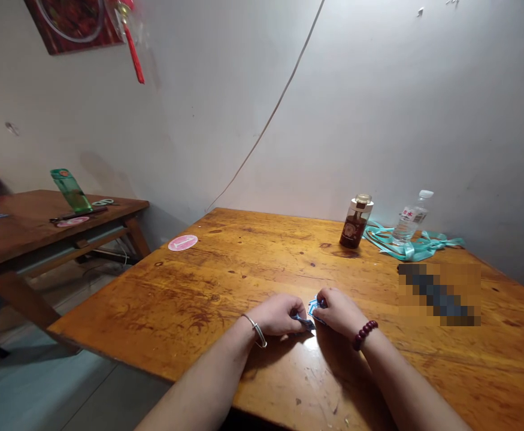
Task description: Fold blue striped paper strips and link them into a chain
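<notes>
Both my hands rest on the wooden table near its front edge, close together. My left hand, with a silver bangle on the wrist, has its fingers curled and pinches one end of a small blue folded paper piece. My right hand, with a dark red bead bracelet, is closed on the other end of the same piece. Most of the blue piece is hidden between the fingers.
At the table's far side stand a brown glass bottle and a clear water bottle on a teal ribbon. A pink round sticker lies at the left. A second table with a green bottle stands to the left.
</notes>
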`<state>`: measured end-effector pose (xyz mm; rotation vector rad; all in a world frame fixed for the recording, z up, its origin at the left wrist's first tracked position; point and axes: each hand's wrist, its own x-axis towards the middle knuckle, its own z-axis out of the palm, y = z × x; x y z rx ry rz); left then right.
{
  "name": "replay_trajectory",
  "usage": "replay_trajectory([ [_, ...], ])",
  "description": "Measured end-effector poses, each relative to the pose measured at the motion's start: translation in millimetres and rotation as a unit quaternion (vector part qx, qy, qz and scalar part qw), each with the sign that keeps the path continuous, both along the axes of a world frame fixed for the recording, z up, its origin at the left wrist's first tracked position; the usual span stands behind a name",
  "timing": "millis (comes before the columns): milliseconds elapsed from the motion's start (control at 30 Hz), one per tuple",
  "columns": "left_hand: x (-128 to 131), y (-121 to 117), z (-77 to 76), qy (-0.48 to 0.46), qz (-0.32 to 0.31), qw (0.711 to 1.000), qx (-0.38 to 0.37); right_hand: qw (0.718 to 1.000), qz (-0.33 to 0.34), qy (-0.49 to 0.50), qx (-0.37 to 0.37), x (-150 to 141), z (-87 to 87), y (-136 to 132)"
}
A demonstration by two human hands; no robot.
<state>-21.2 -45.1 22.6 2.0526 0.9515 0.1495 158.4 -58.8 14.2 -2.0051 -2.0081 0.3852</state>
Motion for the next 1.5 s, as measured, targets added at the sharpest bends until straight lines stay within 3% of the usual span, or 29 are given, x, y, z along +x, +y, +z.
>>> replay_trajectory([
  [133, 0.8, -2.5, 9.0, 0.051, -0.014, 0.985, 0.166, 0.999, -0.001, 0.012, -0.036, -0.6, -3.0, 5.3],
  [200, 1.4, -2.7, 11.3, 0.072, -0.013, 0.975, 0.212, 0.998, 0.003, 0.028, -0.048, -0.5, -6.5, 8.4],
  [367, 1.3, -2.7, 12.0, 0.097, -0.013, 0.982, 0.163, 0.996, 0.014, 0.078, -0.037, -1.5, -11.0, 8.4],
  [500, -0.6, -0.8, 10.4, 0.085, -0.008, 0.986, 0.144, 0.990, 0.033, 0.132, -0.031, 4.2, -3.3, 5.0],
  [700, -5.1, 4.3, 3.9, 0.067, -0.018, 0.995, 0.072, 0.958, -0.001, 0.278, -0.076, 16.4, 3.8, 6.5],
  [833, -6.7, 5.3, 3.7, 0.069, -0.026, 0.992, 0.103, 0.968, 0.004, 0.236, -0.082, 12.7, -6.0, 6.6],
  [1033, -3.7, 3.9, 6.6, 0.099, -0.040, 0.975, 0.193, 0.999, 0.026, 0.029, -0.028, 11.2, -3.9, 6.2],
  [1200, -1.7, -0.3, 12.6, 0.100, -0.031, 0.971, 0.213, 0.997, 0.035, 0.010, -0.069, 8.4, 0.0, 9.4],
  [1400, -1.5, 0.3, 14.4, 0.098, -0.037, 0.974, 0.203, 0.999, 0.027, -0.005, -0.037, 5.7, 4.0, 5.6],
  [1500, -1.1, 1.6, 12.6, 0.108, -0.042, 0.971, 0.209, 0.998, 0.031, -0.005, -0.059, 5.3, 5.3, 6.2],
])
